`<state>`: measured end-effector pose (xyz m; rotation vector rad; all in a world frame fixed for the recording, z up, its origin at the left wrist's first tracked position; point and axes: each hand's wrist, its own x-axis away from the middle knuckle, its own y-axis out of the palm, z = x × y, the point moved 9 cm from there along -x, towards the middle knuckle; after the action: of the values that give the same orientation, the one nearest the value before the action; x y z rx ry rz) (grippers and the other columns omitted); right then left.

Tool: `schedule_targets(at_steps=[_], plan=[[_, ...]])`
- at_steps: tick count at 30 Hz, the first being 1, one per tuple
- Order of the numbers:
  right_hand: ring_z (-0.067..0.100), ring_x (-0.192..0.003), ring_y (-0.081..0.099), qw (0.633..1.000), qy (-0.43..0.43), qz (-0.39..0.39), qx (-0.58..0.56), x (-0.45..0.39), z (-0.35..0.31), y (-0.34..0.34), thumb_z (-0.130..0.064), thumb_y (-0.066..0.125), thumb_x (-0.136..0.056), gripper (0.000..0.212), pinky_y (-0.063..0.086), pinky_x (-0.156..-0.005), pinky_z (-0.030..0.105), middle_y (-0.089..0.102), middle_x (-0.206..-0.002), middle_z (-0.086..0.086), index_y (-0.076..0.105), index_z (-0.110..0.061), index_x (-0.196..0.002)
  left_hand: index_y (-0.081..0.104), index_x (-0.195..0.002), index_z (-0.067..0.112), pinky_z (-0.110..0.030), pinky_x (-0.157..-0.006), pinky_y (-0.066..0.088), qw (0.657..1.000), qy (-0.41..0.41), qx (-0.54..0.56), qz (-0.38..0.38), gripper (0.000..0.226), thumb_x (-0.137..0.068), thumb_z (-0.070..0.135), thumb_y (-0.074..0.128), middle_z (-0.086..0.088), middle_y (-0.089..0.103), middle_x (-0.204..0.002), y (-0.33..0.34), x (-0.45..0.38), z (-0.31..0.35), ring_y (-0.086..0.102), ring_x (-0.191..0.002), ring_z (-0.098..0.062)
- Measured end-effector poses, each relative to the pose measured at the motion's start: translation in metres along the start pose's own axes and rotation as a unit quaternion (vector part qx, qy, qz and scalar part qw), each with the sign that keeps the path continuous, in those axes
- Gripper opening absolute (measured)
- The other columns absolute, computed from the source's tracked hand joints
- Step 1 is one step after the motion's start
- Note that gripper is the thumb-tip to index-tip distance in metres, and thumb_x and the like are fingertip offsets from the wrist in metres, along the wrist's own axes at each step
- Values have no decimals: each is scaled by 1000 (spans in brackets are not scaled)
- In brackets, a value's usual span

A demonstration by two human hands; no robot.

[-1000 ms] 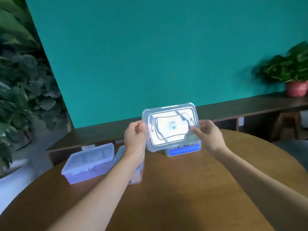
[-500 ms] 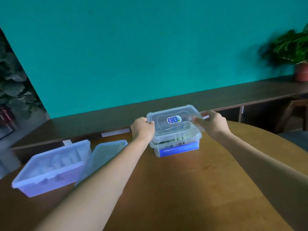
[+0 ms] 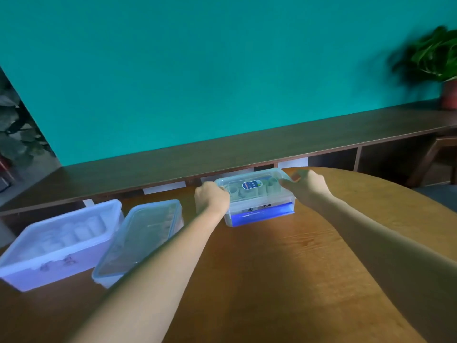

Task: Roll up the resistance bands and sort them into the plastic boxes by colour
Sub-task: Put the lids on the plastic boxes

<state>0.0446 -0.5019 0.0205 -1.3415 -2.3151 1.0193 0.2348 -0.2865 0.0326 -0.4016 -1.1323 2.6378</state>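
A clear plastic box (image 3: 259, 209) stands at the far middle of the round wooden table, with rolled pale bands showing through it. Its clear lid (image 3: 249, 185), marked by a blue sticker, lies on top. My left hand (image 3: 211, 198) grips the lid's left end with curled fingers. My right hand (image 3: 305, 185) grips the right end the same way. At the left, an open box (image 3: 59, 258) holds several rolled pale bands. A second lidded box (image 3: 139, 240) stands next to it, partly hidden by my left forearm.
The wooden table (image 3: 284, 280) curves away at the right. Behind it a long dark shelf unit (image 3: 247, 147) runs along the teal wall. A potted plant (image 3: 440, 63) stands on its right end, and leafy plants (image 3: 12, 125) fill the far left.
The lid was held up tilted above the box. Both hands lowered it onto the box, and it now lies flat. The view has turned to the right and downward.
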Motion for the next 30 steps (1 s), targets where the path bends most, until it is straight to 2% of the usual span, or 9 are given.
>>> schedule_targets(at_steps=[3, 9, 15, 18, 21, 23, 25, 27, 30], plan=[[21, -81, 63, 999, 11, -2, -33, -1, 4, 2, -50, 67, -91, 44, 51, -63, 32, 66, -94, 4, 62, -13, -115, 67, -100, 2, -34, -71, 43, 1000, 13, -5, -5, 34, -104, 27, 45, -11, 59, -100, 5, 0, -3, 56, -96, -30], [21, -70, 61, 993, 55, -30, -100, 3, 9, 9, -43, 68, -93, 39, 54, -55, 29, 66, -96, 8, 56, -12, -113, 65, -121, 10, -33, -71, 50, 998, -9, 56, -30, 32, -104, 31, 50, -13, 63, -121, 8, 3, -8, 65, -90, -31], [21, -72, 62, 992, 60, -35, -104, 31, 11, -1, -41, 69, -93, 37, 57, -59, 31, 67, -98, 10, 57, -10, -111, 59, -124, 11, -30, -64, 44, 998, -7, 43, -46, 31, -104, 33, 51, -11, 63, -120, -7, 34, -12, 59, -84, -24], [22, -73, 62, 993, 49, -29, -105, 60, 13, -11, -42, 67, -93, 39, 61, -72, 39, 65, -91, 7, 59, -11, -116, 53, -118, 12, -29, -53, 50, 995, -15, 81, -53, 26, -102, 33, 53, -9, 63, -112, -17, 65, -21, 60, -71, -17], [26, -77, 68, 991, 44, -25, -126, 92, 21, -16, -42, 64, -95, 39, 61, -77, 44, 70, -95, 7, 63, -15, -124, 46, -116, 14, -39, -65, 62, 989, -27, 126, -65, 25, -100, 31, 57, -7, 63, -107, -30, 100, -34, 64, -73, -18], [25, -75, 66, 990, 44, -16, -132, 117, 27, -21, -43, 60, -97, 39, 60, -75, 42, 72, -100, 6, 65, -18, -126, 41, -135, 20, -39, -65, 63, 979, -27, 179, -95, 43, -98, 26, 61, -3, 61, -114, -37, 126, -43, 67, -83, -21], [25, -87, 67, 990, 53, 2, -132, 144, 37, -27, -49, 60, -95, 50, 57, -77, 38, 71, -113, 6, 63, -18, -133, 27, -152, 33, -37, -63, 63, 957, -49, 243, -150, 68, -95, 22, 64, 3, 59, -117, -41, 155, -51, 69, -84, -21], [27, -103, 66, 983, 86, 15, -164, 172, 50, -28, -59, 63, -90, 69, 55, -84, 35, 65, -126, 8, 53, -15, -142, 22, -154, 40, -36, -62, 62, 941, -66, 269, -195, 77, -93, 21, 65, 7, 61, -111, -44, 184, -61, 71, -78, -22], [25, -95, 71, 950, 145, -9, -275, 214, 67, -16, -75, 73, -66, 95, 63, -77, 38, 66, -121, 12, 56, -6, -129, 19, -156, 36, -37, -63, 62, 920, -78, 304, -233, 82, -92, 24, 69, 4, 64, -110, -49, 224, -73, 75, -76, -26]])
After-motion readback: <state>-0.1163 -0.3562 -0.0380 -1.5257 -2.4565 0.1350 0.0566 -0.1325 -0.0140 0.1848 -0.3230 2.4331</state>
